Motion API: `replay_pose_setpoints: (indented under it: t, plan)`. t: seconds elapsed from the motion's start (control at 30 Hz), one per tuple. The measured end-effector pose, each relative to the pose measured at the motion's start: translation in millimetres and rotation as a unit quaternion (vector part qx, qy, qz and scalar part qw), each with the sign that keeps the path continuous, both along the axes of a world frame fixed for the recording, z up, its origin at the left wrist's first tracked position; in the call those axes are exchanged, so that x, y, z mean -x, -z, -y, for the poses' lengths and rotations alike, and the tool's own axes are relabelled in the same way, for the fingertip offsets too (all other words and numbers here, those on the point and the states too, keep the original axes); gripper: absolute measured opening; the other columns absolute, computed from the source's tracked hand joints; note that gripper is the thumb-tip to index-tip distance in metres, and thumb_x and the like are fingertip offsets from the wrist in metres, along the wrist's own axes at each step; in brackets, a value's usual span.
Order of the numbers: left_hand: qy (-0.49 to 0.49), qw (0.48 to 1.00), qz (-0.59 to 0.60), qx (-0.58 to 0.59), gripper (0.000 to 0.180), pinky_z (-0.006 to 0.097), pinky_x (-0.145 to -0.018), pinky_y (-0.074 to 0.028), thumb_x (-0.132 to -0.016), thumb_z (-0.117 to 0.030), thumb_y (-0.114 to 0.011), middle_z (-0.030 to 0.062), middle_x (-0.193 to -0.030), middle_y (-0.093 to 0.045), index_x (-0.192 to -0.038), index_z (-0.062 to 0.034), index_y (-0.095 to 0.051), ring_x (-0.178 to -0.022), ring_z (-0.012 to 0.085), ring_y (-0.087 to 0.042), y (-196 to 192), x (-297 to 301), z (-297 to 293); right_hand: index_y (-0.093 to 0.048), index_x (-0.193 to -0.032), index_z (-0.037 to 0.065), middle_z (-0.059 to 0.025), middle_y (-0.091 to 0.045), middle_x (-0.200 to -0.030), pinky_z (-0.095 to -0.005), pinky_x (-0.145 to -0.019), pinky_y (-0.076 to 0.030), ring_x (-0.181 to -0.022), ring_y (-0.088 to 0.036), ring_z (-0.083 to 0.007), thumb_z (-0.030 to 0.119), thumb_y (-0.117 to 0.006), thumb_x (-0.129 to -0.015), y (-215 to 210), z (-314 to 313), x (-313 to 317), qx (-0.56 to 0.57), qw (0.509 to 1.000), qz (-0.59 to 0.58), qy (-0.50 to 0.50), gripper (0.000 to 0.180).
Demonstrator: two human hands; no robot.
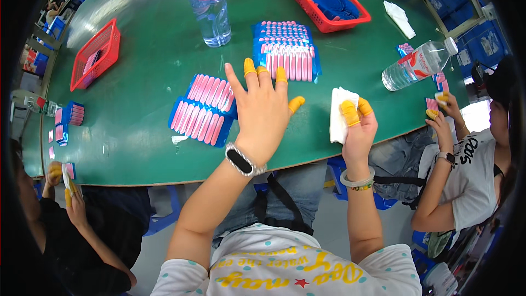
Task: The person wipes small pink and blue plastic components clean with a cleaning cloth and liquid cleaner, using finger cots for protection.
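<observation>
My left hand (pixel 264 101), with yellow finger cots on most fingertips, is spread over the green table. Its fingertips are close to the near edge of a blue sheet of long pink glossy pieces (pixel 293 66). Left of the hand lie more blue sheets bearing rows of similar pink pieces (pixel 200 123), partly covered by its edge. In my right hand (pixel 357 129) a folded white cloth (pixel 337 115) is pinched between the cotted thumb and fingers, just above the table's near edge. Whether the left fingertips touch the sheet I cannot tell.
A clear bottle with a red label (pixel 216 22) stands at the back. Beyond are a red basket with blue cloth (pixel 364 19) and another red basket (pixel 112 49). A water bottle (pixel 397 74) lies right, near a white cloth (pixel 399 19). People work at both sides.
</observation>
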State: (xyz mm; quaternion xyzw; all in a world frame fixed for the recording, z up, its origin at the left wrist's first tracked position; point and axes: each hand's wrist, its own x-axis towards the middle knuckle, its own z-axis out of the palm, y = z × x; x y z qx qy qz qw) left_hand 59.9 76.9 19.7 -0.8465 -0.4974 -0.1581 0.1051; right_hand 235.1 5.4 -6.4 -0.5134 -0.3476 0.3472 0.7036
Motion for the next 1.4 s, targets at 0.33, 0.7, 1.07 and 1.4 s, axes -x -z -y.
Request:
replay_pose_setpoints:
  t: [0.33, 0.7, 1.07, 1.4]
  plan:
    - [0.095, 0.986, 0.050, 0.128, 0.063, 0.076, -0.109, -0.007, -0.082, -0.054, -0.067, 0.0218, -0.145, -0.045, -0.132, -0.0177, -0.061, -0.140, 0.0425, -0.033, 2.7, 26.6, 73.3, -0.060, -0.117, -0.005, -0.0079, -0.069, -0.102, -0.0241, -0.070, -0.054, -0.084, -0.067, -0.0101, 0.005, -0.064, -0.095, -8.4, -2.7, -8.0, 0.049, 0.998, 0.001, -0.036, 0.024]
    - [0.148, 0.976, 0.037, 0.153, 0.044, 0.079, -0.108, -0.006, -0.080, -0.039, -0.072, 0.0225, -0.144, -0.048, -0.123, -0.0434, -0.064, -0.142, 0.0343, -0.037, 13.8, 39.6, 77.0, -0.064, -0.091, 0.000, -0.0143, -0.065, -0.070, -0.0402, -0.080, -0.049, -0.068, -0.064, -0.0304, 0.014, -0.072, -0.076, -27.2, -35.7, 22.8, 0.065, 0.778, 0.614, -0.118, 0.022]
    - [0.153, 0.984, 0.009, 0.088, 0.041, 0.078, -0.109, -0.009, -0.087, -0.036, -0.064, 0.0257, -0.136, -0.053, -0.127, -0.0456, -0.062, -0.136, 0.0365, -0.045, 25.2, 36.9, 77.5, -0.059, -0.078, 0.005, -0.0104, -0.066, -0.074, -0.0414, -0.083, -0.044, -0.068, -0.064, -0.0268, 0.015, -0.073, -0.073, -15.1, -23.3, 43.8, 0.043, 0.699, 0.707, -0.099, 0.018]
    - [0.157, 0.980, -0.010, 0.123, 0.047, 0.075, -0.110, -0.012, -0.089, -0.031, -0.063, 0.0276, -0.139, -0.050, -0.132, -0.0491, -0.058, -0.132, 0.0353, -0.048, 21.7, 38.2, 74.5, -0.060, -0.082, 0.006, -0.0100, -0.064, -0.074, -0.0406, -0.083, -0.043, -0.069, -0.064, -0.0242, 0.015, -0.072, -0.078, -24.5, -18.6, 44.9, -0.005, 0.665, 0.728, -0.166, 0.015]
